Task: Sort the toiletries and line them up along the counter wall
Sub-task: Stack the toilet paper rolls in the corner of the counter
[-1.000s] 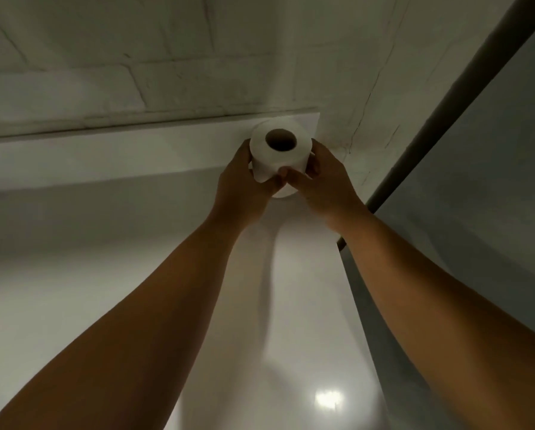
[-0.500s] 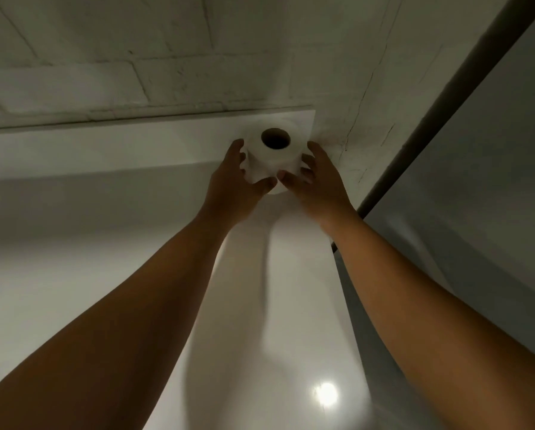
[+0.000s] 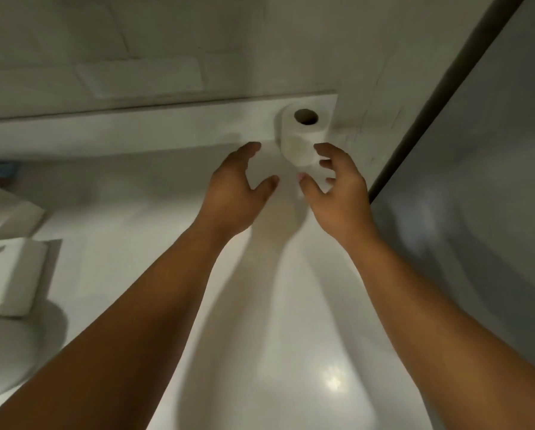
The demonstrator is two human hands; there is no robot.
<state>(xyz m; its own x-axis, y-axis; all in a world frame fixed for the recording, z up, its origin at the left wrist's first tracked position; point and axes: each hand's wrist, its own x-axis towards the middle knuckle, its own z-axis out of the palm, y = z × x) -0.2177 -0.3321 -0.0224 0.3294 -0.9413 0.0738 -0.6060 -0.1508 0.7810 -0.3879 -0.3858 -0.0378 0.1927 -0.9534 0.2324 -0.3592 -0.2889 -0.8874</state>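
toilet roll (image 3: 301,136) stands upright on the surface (image 3: 154,231) at the wall corner, just beyond left grip (image 3: 232,193) and right grip (image 3: 337,193), both spread open, holding nothing.

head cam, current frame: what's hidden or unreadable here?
1. Head view: white boxes, cut by the left edge and blurred; labels unreadable.
2. Head view: blue thing, blurred and cut by the left edge; unidentifiable.
3. Head view: toilet roll, lower right edge behind the right hand; contact with the side wall unclear.
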